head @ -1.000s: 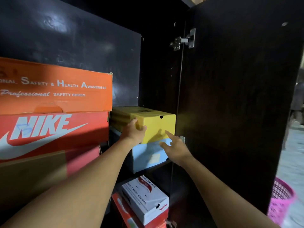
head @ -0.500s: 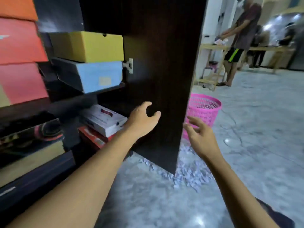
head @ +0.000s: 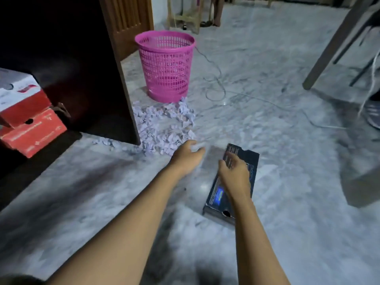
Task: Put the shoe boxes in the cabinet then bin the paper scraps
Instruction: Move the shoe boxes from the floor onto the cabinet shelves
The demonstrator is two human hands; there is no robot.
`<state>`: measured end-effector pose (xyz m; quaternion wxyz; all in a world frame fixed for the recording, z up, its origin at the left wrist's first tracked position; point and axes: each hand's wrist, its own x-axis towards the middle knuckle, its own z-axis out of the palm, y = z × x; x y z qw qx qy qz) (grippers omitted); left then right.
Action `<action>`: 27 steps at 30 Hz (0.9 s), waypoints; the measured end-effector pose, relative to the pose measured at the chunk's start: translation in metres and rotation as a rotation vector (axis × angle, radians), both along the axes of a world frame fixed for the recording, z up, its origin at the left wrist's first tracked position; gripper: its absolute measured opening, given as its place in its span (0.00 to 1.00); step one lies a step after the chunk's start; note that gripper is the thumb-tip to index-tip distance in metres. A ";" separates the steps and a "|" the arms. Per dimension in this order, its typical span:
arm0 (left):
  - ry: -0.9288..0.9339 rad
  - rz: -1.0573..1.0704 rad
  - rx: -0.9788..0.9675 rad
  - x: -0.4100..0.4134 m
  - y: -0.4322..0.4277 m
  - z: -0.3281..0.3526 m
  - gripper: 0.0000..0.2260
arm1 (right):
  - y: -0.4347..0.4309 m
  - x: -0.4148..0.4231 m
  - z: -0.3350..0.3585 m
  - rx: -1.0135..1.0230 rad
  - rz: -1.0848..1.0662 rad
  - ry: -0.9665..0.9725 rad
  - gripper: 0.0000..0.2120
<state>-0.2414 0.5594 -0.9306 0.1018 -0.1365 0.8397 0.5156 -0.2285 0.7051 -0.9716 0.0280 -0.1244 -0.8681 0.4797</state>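
The left hand (head: 188, 155), loose and empty, and the right hand (head: 234, 174), fingers spread over the dark shoe box (head: 216, 199) on the floor (head: 287, 182), seem set to take its two sides. The cabinet (head: 82, 79) stands open at left; paper scraps (head: 164, 128) wait just before the pink bin (head: 165, 64).

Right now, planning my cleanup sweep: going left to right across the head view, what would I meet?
red shoe boxes in the cabinet → pink basket → dark shoe box on the floor → wooden furniture leg
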 end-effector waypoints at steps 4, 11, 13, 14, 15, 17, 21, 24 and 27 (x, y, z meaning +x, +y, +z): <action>-0.136 0.019 0.066 -0.002 0.026 -0.053 0.22 | 0.045 0.007 -0.047 0.071 -0.188 -0.113 0.25; -0.335 -0.068 0.115 0.007 0.054 -0.113 0.25 | 0.069 0.010 -0.100 -0.244 -0.189 -0.124 0.25; -0.366 -0.045 0.135 0.008 0.054 -0.126 0.31 | 0.071 0.014 -0.109 -0.292 -0.218 -0.175 0.36; -0.371 -0.011 0.134 0.008 0.053 -0.131 0.34 | 0.073 0.016 -0.111 -0.342 -0.243 -0.226 0.39; -0.377 0.023 0.128 0.010 0.051 -0.132 0.38 | 0.076 0.019 -0.115 -0.403 -0.254 -0.269 0.37; -0.440 0.049 0.134 0.016 0.048 -0.132 0.43 | 0.085 0.026 -0.118 -0.521 -0.226 -0.325 0.23; -0.468 0.064 0.307 0.029 0.048 -0.151 0.52 | 0.081 0.042 -0.115 -0.709 -0.041 -0.466 0.20; -0.469 0.069 0.356 0.027 0.050 -0.160 0.46 | 0.075 0.044 -0.117 -0.750 0.043 -0.445 0.22; -0.455 0.035 0.434 0.029 0.050 -0.142 0.29 | 0.074 0.044 -0.116 -0.780 0.122 -0.379 0.19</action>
